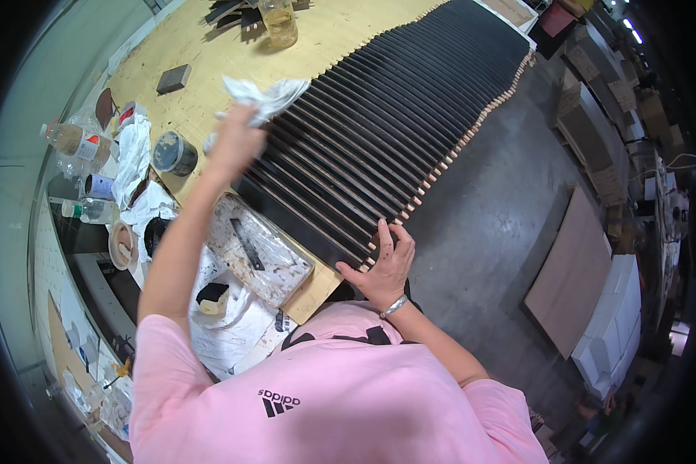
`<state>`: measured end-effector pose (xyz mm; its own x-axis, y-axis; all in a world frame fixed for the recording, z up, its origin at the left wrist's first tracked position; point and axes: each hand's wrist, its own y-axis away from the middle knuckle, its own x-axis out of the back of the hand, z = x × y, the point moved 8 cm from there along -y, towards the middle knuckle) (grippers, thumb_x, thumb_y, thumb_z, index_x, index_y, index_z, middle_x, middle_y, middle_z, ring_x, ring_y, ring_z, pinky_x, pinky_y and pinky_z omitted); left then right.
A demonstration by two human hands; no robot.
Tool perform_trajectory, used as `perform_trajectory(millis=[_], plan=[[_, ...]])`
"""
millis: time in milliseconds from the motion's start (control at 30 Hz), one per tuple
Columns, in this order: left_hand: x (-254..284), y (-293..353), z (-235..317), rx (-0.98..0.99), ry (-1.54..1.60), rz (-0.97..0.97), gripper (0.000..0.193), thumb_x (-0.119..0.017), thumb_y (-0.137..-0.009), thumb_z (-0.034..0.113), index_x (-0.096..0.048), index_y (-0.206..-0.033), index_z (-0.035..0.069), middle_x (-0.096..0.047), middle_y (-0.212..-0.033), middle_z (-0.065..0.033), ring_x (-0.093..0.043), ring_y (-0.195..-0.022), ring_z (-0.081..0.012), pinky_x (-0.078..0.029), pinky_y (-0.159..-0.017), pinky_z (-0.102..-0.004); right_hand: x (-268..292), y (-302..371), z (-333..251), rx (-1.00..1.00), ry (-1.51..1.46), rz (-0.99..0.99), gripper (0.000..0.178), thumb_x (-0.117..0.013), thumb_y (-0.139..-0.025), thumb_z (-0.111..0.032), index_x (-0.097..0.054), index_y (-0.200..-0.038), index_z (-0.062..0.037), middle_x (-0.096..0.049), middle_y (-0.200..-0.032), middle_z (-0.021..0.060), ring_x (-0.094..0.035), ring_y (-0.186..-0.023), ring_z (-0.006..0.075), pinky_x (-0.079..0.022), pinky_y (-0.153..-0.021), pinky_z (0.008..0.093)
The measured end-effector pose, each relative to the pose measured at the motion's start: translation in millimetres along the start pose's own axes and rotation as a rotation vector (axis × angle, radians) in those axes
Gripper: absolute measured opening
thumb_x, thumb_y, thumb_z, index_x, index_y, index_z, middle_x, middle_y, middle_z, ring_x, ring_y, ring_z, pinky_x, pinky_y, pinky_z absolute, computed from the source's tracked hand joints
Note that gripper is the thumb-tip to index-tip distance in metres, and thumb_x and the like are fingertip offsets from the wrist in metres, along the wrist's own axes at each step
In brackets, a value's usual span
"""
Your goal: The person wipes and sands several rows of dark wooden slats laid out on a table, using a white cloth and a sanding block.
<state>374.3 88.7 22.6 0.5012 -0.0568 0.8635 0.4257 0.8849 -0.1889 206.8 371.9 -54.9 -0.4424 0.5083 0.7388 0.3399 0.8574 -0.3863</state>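
A long row of black wooden slats [363,116] lies side by side across the table, with pale tenon-like ends sticking out. My left hand [240,143] is closed around a crumpled white cloth [269,99] at the slats' left ends. Motion blurs this hand, and its fingers are partly hidden. At the near right corner, my right hand [387,267] rests with fingers spread against the pale ends of the nearest slats. It holds nothing.
Left of the slats stand a dark tub [175,153] and a paint-stained tray [259,251] with a dark strip on it. A sponge [213,298], plastic bottles [77,143] and a dark block [174,79] lie around. A glass jar [278,23] stands farther back. Boards [568,271] lie on the right floor.
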Motion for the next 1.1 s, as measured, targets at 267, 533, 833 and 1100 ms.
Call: perform_trajectory(millis=[267, 533, 833, 1100], plan=[[-75, 77, 172, -0.256, 0.867, -0.568, 0.029, -0.064, -0.082, 0.0, -0.072, -0.11, 0.002, -0.067, -0.1, -0.0179, -0.067, -0.096, -0.0271, -0.051, -0.09, -0.0346, -26, 15, 21, -0.056, -0.166, -0.138, 0.101, -0.086, -0.059, -0.056, -0.043, -0.136, -0.0063, -0.042, -0.138, 0.024, -0.041, -0.121, 0.0459, -0.034, -0.102, 0.0582], [-102, 13, 110, -0.383, -0.216, -0.018, 0.019, -0.063, -0.08, 0.005, -0.067, -0.097, -0.002, -0.059, -0.101, -0.0217, -0.058, -0.099, -0.0381, -0.049, -0.086, -0.049, -3, 0, -1, -0.011, 0.019, -0.012, 0.091, -0.081, -0.063, -0.061, -0.049, -0.127, -0.0042, -0.041, -0.127, 0.0183, -0.041, -0.119, 0.0376, -0.035, -0.101, 0.052], [-59, -38, 97, -0.15, 0.33, 0.053, 0.037, -0.064, -0.081, 0.005, -0.066, -0.117, 0.007, -0.066, -0.096, -0.0175, -0.067, -0.092, -0.0336, -0.054, -0.082, -0.0447, 1, 2, 6, -0.002, 0.024, 0.017, 0.091, -0.085, -0.06, -0.058, -0.049, -0.125, -0.0043, -0.041, -0.126, 0.0185, -0.042, -0.117, 0.0379, -0.036, -0.099, 0.0502], [-156, 85, 256, -0.535, 0.252, -0.584, 0.039, -0.065, -0.074, 0.003, -0.069, -0.112, 0.011, -0.062, -0.098, -0.0116, -0.064, -0.092, -0.0339, -0.053, -0.08, -0.0456, -24, 10, 12, -0.025, 0.024, -0.15, 0.095, -0.083, -0.064, -0.06, -0.048, -0.132, -0.0033, -0.039, -0.133, 0.0265, -0.043, -0.119, 0.0456, -0.038, -0.097, 0.0553]])
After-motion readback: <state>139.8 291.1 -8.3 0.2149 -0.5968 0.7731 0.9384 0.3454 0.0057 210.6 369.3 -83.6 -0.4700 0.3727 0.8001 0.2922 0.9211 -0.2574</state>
